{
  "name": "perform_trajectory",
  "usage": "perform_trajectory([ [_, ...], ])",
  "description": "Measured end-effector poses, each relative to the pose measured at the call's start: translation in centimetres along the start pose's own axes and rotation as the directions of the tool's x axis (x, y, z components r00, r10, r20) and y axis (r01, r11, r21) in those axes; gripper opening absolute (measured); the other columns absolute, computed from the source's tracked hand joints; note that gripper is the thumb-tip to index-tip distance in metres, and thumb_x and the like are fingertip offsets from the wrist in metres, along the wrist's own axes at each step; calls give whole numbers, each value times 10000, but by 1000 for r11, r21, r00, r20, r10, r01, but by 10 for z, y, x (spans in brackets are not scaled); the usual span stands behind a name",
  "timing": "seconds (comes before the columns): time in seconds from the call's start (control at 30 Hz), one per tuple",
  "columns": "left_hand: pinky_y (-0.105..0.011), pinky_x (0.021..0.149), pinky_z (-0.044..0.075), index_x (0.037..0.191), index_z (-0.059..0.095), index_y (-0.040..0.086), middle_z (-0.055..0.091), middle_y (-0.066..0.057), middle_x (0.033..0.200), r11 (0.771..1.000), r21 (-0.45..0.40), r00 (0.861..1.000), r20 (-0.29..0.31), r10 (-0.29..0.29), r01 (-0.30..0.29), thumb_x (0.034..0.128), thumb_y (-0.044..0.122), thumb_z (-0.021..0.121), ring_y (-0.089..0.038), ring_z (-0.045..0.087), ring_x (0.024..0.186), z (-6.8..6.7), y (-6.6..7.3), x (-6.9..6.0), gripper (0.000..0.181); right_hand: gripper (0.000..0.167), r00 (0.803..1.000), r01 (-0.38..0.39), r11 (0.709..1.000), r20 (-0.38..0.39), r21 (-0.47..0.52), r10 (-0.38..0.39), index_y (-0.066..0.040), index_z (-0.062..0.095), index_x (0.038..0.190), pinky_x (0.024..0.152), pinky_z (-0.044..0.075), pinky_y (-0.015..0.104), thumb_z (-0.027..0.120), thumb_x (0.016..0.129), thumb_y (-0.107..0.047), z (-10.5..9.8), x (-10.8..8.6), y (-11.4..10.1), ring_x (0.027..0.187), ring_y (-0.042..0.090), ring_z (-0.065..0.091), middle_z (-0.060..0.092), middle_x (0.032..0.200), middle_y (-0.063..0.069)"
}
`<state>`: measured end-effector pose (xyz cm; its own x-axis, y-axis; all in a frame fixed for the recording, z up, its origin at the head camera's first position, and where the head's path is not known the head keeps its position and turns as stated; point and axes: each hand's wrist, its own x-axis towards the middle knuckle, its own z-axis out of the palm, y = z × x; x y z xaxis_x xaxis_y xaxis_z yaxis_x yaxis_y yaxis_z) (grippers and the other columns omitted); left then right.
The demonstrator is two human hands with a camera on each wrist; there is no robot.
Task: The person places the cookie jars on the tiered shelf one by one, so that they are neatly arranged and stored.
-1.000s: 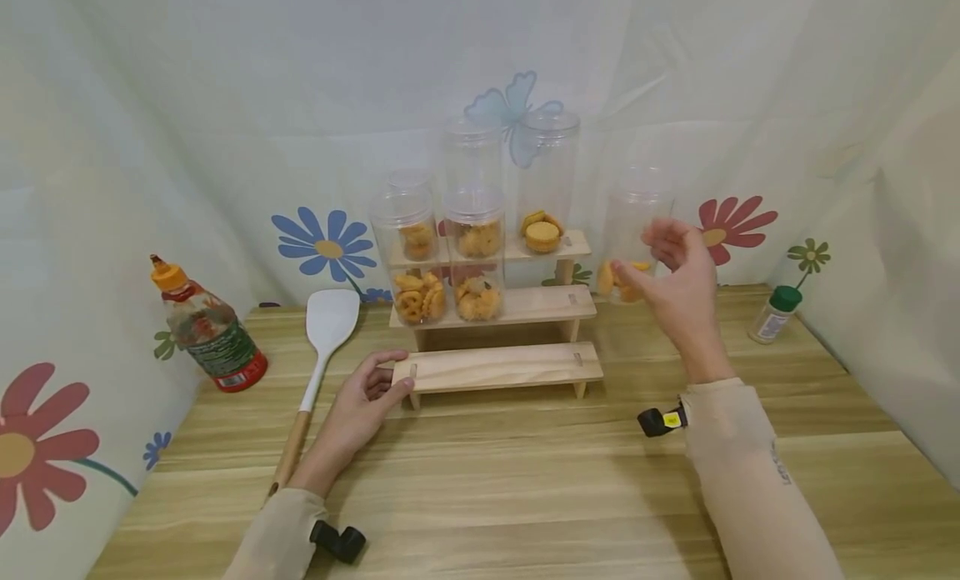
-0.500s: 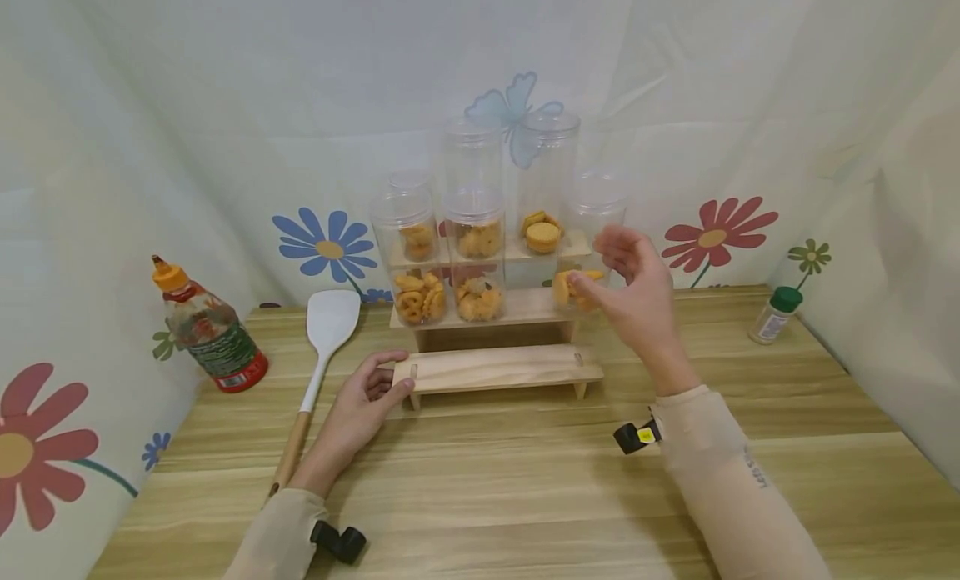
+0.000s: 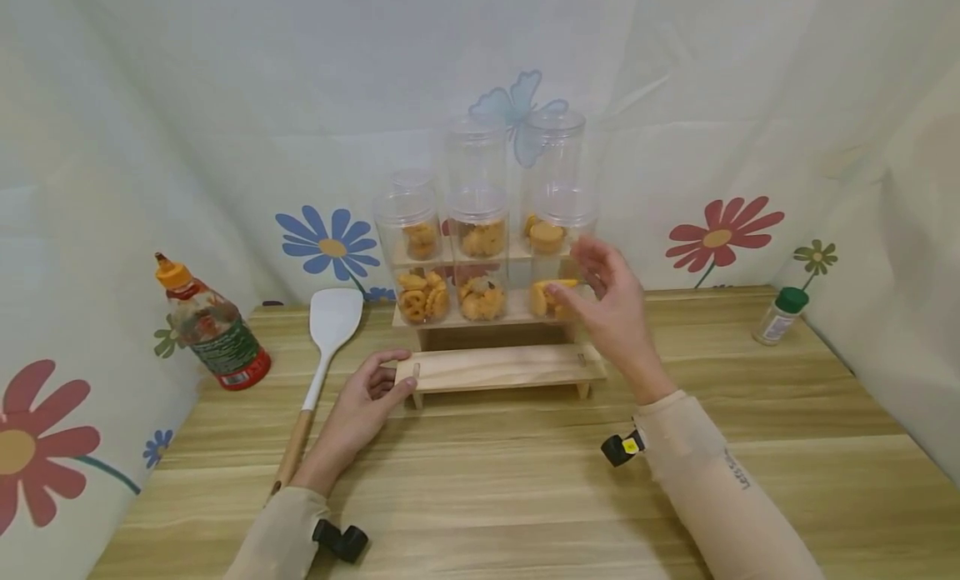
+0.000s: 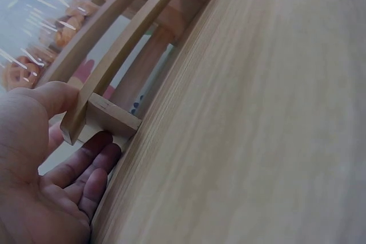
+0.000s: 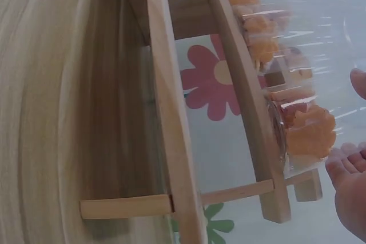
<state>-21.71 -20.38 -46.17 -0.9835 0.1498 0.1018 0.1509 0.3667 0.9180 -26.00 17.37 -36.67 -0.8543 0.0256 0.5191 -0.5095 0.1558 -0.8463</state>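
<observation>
A clear jar (image 3: 553, 267) with orange snacks inside stands at the right end of the middle step of a wooden three-tier rack (image 3: 498, 367). My right hand (image 3: 617, 313) holds it from the right side, thumb in front and fingers behind. In the right wrist view, the jar's base (image 5: 291, 135) appears against the step. My left hand (image 3: 366, 405) grips the left end of the lowest step; the left wrist view has the thumb over the board (image 4: 123, 44) and fingers by its leg. Two more snack jars (image 3: 412, 267) (image 3: 480, 267) share the middle step.
Several clear jars (image 3: 553, 159) with snacks stand on the top step. Left of the rack lie a white spatula (image 3: 333, 317) with a wooden handle and, farther left, a standing sauce bottle (image 3: 217, 334). A green-capped shaker (image 3: 782, 316) stands at the far right.
My right hand has carried the jar leftward from beside the rack to the right end of the middle step, now in front of the upper right jar. My left hand has stayed put.
</observation>
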Motion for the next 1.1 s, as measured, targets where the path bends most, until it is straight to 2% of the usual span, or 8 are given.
perform_trajectory([
  [0.2,-278,967,524,1544,608,190,784,-138,1201,1000,-5,1000,7,5,-5,1102,304,752,-253,706,1130,3,2,2,479,742,1000,-5,999,-12,-33,5,61,472,1593,1264,422,431,872,980,-60,0,-3,3,1490,320,547,556,1578,232],
  [0.4,-280,951,523,1539,611,187,787,-139,1191,1000,-5,1000,18,8,-7,1102,293,751,-252,708,1113,6,3,5,472,749,1000,8,988,-24,-154,-12,56,500,1572,1214,480,468,901,968,-132,-3,-5,7,1400,335,601,594,1506,202],
  [0.57,-281,925,521,1536,612,186,788,-138,1186,1000,-7,1000,26,4,-4,1101,292,752,-249,706,1098,8,3,7,469,757,999,-17,972,-33,-233,10,48,510,1567,1190,507,459,914,962,-162,-3,-6,6,1371,351,621,604,1467,188],
  [0.8,-284,915,516,1532,615,193,787,-137,1180,1000,-15,999,35,-3,3,1098,294,757,-241,699,1087,12,2,9,468,781,998,-57,959,-42,-278,47,57,490,1580,1187,507,478,915,961,-158,-6,-9,5,1388,435,607,595,1484,221],
  [0.97,-287,949,515,1540,610,199,784,-135,1192,1000,-10,999,41,0,1,1101,308,752,-246,696,1104,11,1,11,474,789,998,-67,955,-39,-290,59,63,496,1572,1168,524,486,928,944,-143,-6,-8,7,1382,441,614,595,1485,224],
  [1.1,-276,960,513,1541,607,203,783,-135,1199,1000,-13,1000,26,-10,11,1101,302,753,-244,696,1116,8,-1,10,474,821,998,-62,938,-17,-342,60,50,486,1585,1149,540,493,936,944,-197,-2,-8,9,1379,416,625,591,1496,217],
])
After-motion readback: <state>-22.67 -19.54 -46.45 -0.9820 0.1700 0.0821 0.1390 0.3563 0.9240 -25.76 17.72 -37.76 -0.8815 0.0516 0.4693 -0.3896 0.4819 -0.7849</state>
